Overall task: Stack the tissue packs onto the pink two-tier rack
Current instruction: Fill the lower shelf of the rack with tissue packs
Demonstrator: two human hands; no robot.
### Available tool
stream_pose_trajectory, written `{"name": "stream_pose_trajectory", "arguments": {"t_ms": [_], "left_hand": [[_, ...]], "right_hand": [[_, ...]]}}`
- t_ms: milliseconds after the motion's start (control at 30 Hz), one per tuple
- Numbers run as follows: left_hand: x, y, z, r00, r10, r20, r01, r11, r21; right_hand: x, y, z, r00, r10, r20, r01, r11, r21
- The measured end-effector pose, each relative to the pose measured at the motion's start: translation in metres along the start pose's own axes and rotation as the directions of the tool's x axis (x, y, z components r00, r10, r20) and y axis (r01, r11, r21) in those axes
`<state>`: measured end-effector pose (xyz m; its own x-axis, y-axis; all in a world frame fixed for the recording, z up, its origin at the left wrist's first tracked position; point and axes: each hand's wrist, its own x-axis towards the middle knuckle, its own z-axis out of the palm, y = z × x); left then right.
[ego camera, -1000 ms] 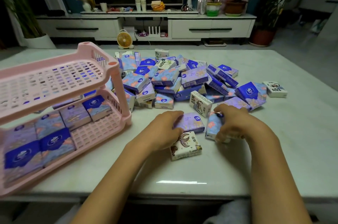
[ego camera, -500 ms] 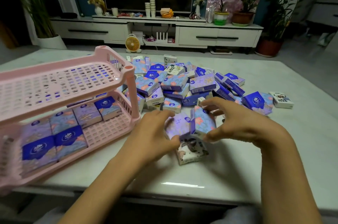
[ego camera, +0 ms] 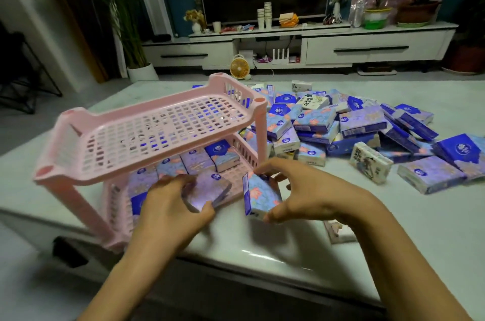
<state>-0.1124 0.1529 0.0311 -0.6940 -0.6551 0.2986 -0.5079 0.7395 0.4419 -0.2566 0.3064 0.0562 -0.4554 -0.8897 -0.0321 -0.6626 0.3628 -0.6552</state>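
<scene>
The left hand point(ego camera: 170, 205) grips a lilac wrapped tissue pack point(ego camera: 210, 191) and the right hand point(ego camera: 309, 194) pinches a blue floral tissue pack point(ego camera: 261, 196), both before the lower tier of the pink slatted plastic rack point(ego camera: 65, 145) at the pale glossy tabletop's point(ego camera: 393, 236) front-left corner. Each should slide in flat, flush against the stored packs point(ego camera: 199, 163). A heap of packs point(ego camera: 354, 126) lies toward the far edge.

A: Blurred?
B: Lilac pack point(ego camera: 210, 191) in left hand point(ego camera: 170, 205), motion-smeared. Lower-tier packs point(ego camera: 195, 163) half under the top shelf point(ego camera: 162, 132).
A: Cut off?
B: Blue pack point(ego camera: 462, 149), 3 o'clock edge. White pack point(ego camera: 341, 234), 5 o'clock of the floral pack point(ego camera: 262, 194) in the right hand point(ego camera: 315, 194), mostly under the wrist.
</scene>
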Motion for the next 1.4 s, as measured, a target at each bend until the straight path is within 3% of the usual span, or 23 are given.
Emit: {"name": "stream_pose_trajectory", "arguments": {"t_ms": [200, 267, 500, 667, 767, 900, 1033, 1167, 1400], "left_hand": [[0.009, -0.004, 0.016, 0.998, -0.069, 0.013, 0.069, 0.998, -0.005], [0.013, -0.001, 0.02, 0.995, -0.09, 0.046, 0.085, 0.992, 0.098], [0.02, 0.001, 0.028, 0.989, -0.029, 0.146, -0.02, 0.945, 0.327], [0.016, 0.003, 0.032, 0.977, 0.012, 0.214, -0.12, 0.86, 0.496], [0.009, 0.006, 0.039, 0.971, -0.004, 0.239, -0.117, 0.863, 0.491], [0.008, 0.002, 0.043, 0.945, 0.049, 0.323, -0.19, 0.887, 0.421], [0.01, 0.0, 0.043, 0.921, 0.039, 0.387, -0.213, 0.884, 0.416], [0.007, 0.005, 0.043, 0.93, 0.01, 0.367, -0.192, 0.864, 0.465], [0.002, 0.011, 0.048, 0.943, -0.065, 0.326, -0.11, 0.865, 0.489]], "right_hand": [[0.02, -0.023, 0.03, 0.974, -0.196, -0.111, 0.182, 0.975, -0.129], [0.028, -0.022, 0.036, 0.958, -0.247, -0.145, 0.215, 0.954, -0.207], [0.04, -0.025, 0.044, 0.945, -0.281, -0.168, 0.179, 0.873, -0.455], [0.052, -0.018, 0.047, 0.952, -0.268, -0.15, 0.155, 0.84, -0.52], [0.063, -0.01, 0.058, 0.956, -0.247, -0.16, 0.113, 0.81, -0.575], [0.069, -0.003, 0.073, 0.965, -0.2, -0.17, 0.092, 0.863, -0.496], [0.068, 0.001, 0.079, 0.965, -0.199, -0.169, 0.086, 0.853, -0.515], [0.068, 0.004, 0.084, 0.944, -0.223, -0.242, 0.076, 0.863, -0.499], [0.065, 0.005, 0.077, 0.943, -0.233, -0.236, 0.098, 0.876, -0.472]]}}
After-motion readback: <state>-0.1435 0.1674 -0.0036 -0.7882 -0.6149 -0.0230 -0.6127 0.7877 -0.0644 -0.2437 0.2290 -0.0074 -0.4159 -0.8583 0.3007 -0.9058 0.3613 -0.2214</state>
